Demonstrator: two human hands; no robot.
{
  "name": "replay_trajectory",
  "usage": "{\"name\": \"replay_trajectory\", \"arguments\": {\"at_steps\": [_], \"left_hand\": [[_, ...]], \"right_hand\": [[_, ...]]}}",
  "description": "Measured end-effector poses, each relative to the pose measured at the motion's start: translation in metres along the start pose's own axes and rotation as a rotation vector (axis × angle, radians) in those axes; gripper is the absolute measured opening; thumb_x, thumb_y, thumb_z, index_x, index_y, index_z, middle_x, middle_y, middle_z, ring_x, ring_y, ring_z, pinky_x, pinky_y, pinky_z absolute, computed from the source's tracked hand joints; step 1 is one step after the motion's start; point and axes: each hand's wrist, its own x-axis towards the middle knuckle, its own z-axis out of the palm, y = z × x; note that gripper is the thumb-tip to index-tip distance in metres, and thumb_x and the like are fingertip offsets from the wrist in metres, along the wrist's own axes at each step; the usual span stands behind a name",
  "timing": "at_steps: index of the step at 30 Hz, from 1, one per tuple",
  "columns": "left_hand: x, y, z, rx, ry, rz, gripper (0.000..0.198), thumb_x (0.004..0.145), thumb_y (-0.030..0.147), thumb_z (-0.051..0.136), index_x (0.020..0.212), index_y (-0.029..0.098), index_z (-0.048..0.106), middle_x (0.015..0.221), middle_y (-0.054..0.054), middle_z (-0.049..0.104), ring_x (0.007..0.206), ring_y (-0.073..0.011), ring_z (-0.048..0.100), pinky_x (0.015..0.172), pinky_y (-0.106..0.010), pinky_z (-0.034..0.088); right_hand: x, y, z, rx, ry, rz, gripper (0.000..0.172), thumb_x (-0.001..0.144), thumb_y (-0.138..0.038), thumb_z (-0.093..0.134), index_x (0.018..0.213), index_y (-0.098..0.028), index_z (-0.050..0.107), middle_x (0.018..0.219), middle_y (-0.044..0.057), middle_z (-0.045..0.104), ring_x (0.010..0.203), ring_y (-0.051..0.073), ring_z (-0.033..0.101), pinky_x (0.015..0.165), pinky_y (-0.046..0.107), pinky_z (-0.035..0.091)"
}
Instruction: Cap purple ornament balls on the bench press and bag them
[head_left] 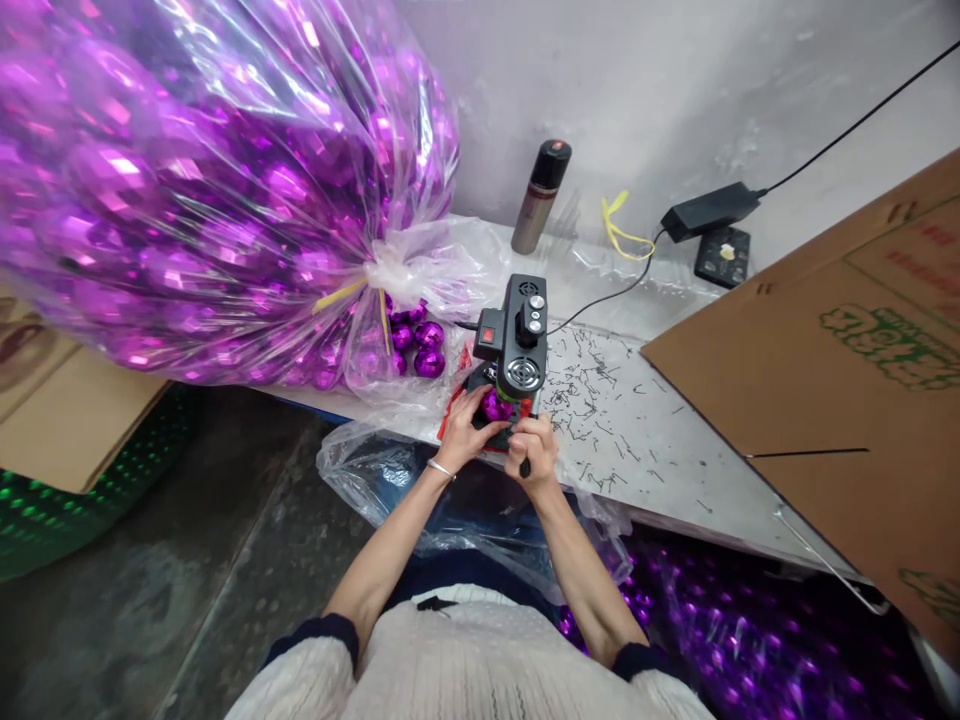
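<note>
A black bench machine with a red switch, round vents and silver knobs stands at the table's front edge. Under its head sits a shiny purple mirrored ball. My left hand has its fingers closed on the ball's left side, a white bangle at the wrist. With my right hand I grip a black lever handle at the machine's front right; only its end shows below my fingers. Several more purple balls lie just left of the machine.
A huge tied plastic bag of purple balls fills the left. Small dark wire bits litter the table. Behind stand a spray can, yellow tie and power adapter. A cardboard box blocks the right.
</note>
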Motion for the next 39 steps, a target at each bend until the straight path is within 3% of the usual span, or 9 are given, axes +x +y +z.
{"name": "replay_trajectory", "arguments": {"at_steps": [5, 9, 13, 16, 19, 24, 31, 35, 39], "left_hand": [[0.000, 0.002, -0.003, 0.010, -0.028, 0.029, 0.061, 0.086, 0.045, 0.076, 0.138, 0.021, 0.055, 0.132, -0.014, 0.069, 0.125, -0.0292, 0.066, 0.113, -0.051, 0.048], [-0.029, 0.013, -0.015, 0.015, -0.064, 0.177, 0.058, 0.094, 0.041, 0.066, 0.145, 0.020, 0.046, 0.140, -0.017, 0.063, 0.133, -0.0285, 0.060, 0.116, -0.054, 0.044], [-0.050, 0.019, -0.032, 0.047, -0.054, 0.232, 0.080, 0.091, 0.058, 0.064, 0.153, 0.016, 0.036, 0.149, -0.024, 0.052, 0.141, -0.0343, 0.051, 0.113, -0.056, 0.045], [-0.022, 0.015, -0.048, 0.176, 0.095, 0.133, 0.063, 0.100, 0.049, 0.050, 0.153, 0.016, 0.038, 0.150, -0.022, 0.052, 0.142, -0.0324, 0.050, 0.113, -0.053, 0.043], [0.030, 0.007, -0.063, 0.453, 0.184, -0.147, 0.049, 0.104, 0.039, 0.040, 0.144, 0.012, 0.052, 0.146, -0.023, 0.056, 0.135, -0.0337, 0.055, 0.110, -0.050, 0.044], [0.076, -0.009, -0.075, 0.709, -0.112, -0.414, 0.057, 0.100, 0.044, 0.049, 0.142, 0.004, 0.053, 0.116, -0.025, 0.072, 0.109, -0.0384, 0.069, 0.098, -0.049, 0.050], [0.048, -0.015, -0.079, -0.012, 0.208, -0.260, 0.068, 0.089, 0.062, 0.064, 0.140, 0.018, 0.053, 0.131, -0.018, 0.069, 0.114, -0.0297, 0.070, 0.097, -0.042, 0.057], [0.017, 0.001, -0.067, -0.527, 0.037, -0.385, 0.055, 0.097, 0.054, 0.057, 0.141, 0.021, 0.052, 0.125, -0.013, 0.073, 0.107, -0.0225, 0.074, 0.086, -0.035, 0.062], [-0.006, 0.014, -0.050, -0.507, -0.070, -0.419, 0.054, 0.094, 0.047, 0.063, 0.140, 0.020, 0.055, 0.127, -0.014, 0.072, 0.111, -0.0238, 0.073, 0.088, -0.034, 0.062]], "right_hand": [[0.026, -0.011, -0.012, 0.009, 0.000, 0.150, 0.023, 0.097, -0.014, 0.044, 0.075, -0.022, 0.049, 0.072, 0.000, 0.057, 0.063, 0.013, 0.053, 0.058, 0.028, 0.043], [0.047, -0.021, -0.023, -0.022, -0.091, 0.158, 0.023, 0.094, -0.008, 0.047, 0.076, -0.022, 0.050, 0.071, 0.000, 0.057, 0.065, 0.013, 0.055, 0.059, 0.027, 0.043], [0.044, -0.023, -0.022, -0.019, -0.095, 0.157, 0.023, 0.094, -0.007, 0.046, 0.077, -0.022, 0.049, 0.071, 0.000, 0.057, 0.065, 0.013, 0.055, 0.059, 0.026, 0.044], [0.036, -0.022, -0.018, -0.003, -0.068, 0.164, 0.023, 0.094, -0.008, 0.045, 0.077, -0.023, 0.050, 0.072, 0.000, 0.057, 0.065, 0.013, 0.055, 0.059, 0.027, 0.045], [0.034, -0.022, -0.016, 0.007, -0.050, 0.163, 0.023, 0.094, -0.009, 0.045, 0.076, -0.022, 0.050, 0.072, 0.000, 0.057, 0.064, 0.013, 0.054, 0.058, 0.027, 0.044], [0.034, -0.022, -0.018, 0.020, -0.058, 0.167, 0.022, 0.093, -0.009, 0.046, 0.077, -0.022, 0.052, 0.073, 0.000, 0.058, 0.064, 0.013, 0.055, 0.058, 0.027, 0.044], [0.040, -0.023, -0.021, 0.001, -0.080, 0.159, 0.022, 0.092, -0.008, 0.048, 0.076, -0.022, 0.051, 0.072, 0.000, 0.059, 0.064, 0.013, 0.056, 0.058, 0.027, 0.045], [0.054, -0.024, -0.024, -0.017, -0.090, 0.177, 0.024, 0.093, -0.008, 0.049, 0.075, -0.022, 0.049, 0.068, 0.000, 0.058, 0.063, 0.013, 0.056, 0.057, 0.027, 0.043], [0.065, -0.024, -0.028, -0.023, -0.122, 0.164, 0.024, 0.094, -0.008, 0.050, 0.075, -0.022, 0.049, 0.068, 0.000, 0.059, 0.063, 0.013, 0.056, 0.058, 0.027, 0.041]]}}
